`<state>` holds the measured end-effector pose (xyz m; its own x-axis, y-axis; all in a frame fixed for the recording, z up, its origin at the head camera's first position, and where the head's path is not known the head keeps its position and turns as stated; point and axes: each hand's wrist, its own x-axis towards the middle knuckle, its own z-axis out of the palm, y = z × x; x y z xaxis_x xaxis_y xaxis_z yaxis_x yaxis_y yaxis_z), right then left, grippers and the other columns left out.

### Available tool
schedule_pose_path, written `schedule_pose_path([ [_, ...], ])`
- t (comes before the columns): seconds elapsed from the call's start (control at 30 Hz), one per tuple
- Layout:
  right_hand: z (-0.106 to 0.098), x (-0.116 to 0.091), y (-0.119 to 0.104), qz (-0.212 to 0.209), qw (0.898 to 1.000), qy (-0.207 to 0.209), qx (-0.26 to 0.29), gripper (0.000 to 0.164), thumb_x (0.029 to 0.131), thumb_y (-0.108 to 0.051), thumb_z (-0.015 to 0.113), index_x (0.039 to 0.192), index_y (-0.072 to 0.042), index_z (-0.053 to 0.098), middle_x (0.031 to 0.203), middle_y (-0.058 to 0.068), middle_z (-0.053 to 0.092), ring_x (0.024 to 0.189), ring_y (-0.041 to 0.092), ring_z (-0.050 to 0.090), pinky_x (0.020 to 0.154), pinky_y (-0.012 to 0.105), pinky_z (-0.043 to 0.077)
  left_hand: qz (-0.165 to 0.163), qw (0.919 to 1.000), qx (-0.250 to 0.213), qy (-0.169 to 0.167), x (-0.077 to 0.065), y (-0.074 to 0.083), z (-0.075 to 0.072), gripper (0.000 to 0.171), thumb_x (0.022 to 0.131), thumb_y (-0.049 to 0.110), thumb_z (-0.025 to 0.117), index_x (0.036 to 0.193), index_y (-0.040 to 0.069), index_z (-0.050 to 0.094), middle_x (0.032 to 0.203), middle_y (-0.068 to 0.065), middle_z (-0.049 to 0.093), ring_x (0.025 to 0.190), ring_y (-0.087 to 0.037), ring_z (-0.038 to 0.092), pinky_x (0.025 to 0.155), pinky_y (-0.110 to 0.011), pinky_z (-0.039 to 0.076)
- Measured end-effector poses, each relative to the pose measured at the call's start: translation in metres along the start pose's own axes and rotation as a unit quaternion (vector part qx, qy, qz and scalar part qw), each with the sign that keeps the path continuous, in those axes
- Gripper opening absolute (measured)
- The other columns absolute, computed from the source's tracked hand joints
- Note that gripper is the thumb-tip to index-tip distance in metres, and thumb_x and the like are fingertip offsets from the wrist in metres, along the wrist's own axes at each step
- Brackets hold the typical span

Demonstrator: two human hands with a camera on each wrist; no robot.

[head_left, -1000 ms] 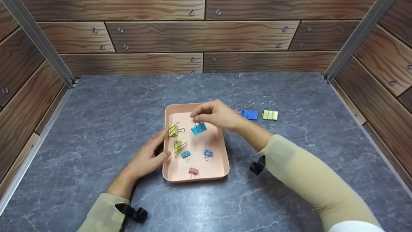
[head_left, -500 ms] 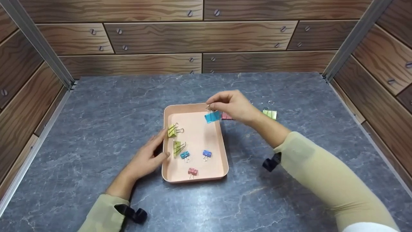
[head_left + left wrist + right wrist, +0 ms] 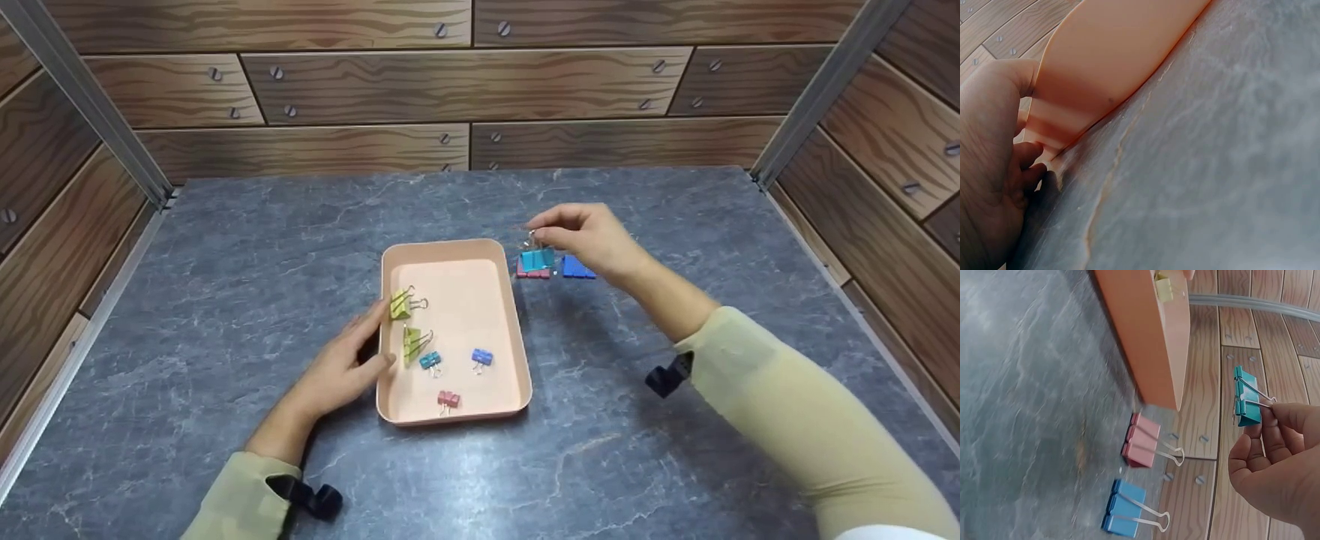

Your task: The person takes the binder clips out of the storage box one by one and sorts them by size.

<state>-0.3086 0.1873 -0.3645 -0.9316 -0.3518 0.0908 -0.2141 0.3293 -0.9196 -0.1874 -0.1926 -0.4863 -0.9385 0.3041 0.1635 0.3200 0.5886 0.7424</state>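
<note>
My right hand (image 3: 596,236) pinches a light-blue binder clip (image 3: 537,260) by its wire handles, holding it up past the tray's right side. In the right wrist view this clip (image 3: 1247,396) hangs off the table, body away from the fingertips. Behind it stand a pink binder clip (image 3: 1143,440) and a blue binder clip (image 3: 1125,507) on the tabletop. My left hand (image 3: 345,367) holds the left wall of the peach tray (image 3: 454,251), thumb over the rim and fingers against the outside. The left wrist view shows the thumb (image 3: 1026,76) hooked on the edge.
Inside the tray lie two yellow-green binder clips (image 3: 412,343), a small teal one (image 3: 430,360), a small purple-blue one (image 3: 482,357) and a small pink one (image 3: 449,399). Grey marbled tabletop (image 3: 300,247) surrounds the tray, with wood-patterned walls (image 3: 465,86) behind.
My right hand has lifted the light-blue clip out over the tray and carried it right, to above the pink clip. The green clip in the row is now hidden. My left hand stays put.
</note>
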Motion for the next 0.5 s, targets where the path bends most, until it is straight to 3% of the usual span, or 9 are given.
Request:
schedule_pose_path([
  [0.5, -0.014, -0.01, 0.021, 0.039, 0.999, 0.019, -0.007, 0.025, 0.101, -0.012, 0.071, 0.12, 0.004, 0.076, 0.115, 0.012, 0.075, 0.101, 0.02, 0.069, 0.089, 0.028, 0.058, -0.003, 1.0, -0.004, 0.0, 0.0, 0.0, 0.0, 0.082, 0.097, 0.028, 0.066, 0.169, 0.018, 0.029, 0.172, -0.01, 0.03, 0.158, -0.045, 0.022, 0.13, -0.057, 0.015],
])
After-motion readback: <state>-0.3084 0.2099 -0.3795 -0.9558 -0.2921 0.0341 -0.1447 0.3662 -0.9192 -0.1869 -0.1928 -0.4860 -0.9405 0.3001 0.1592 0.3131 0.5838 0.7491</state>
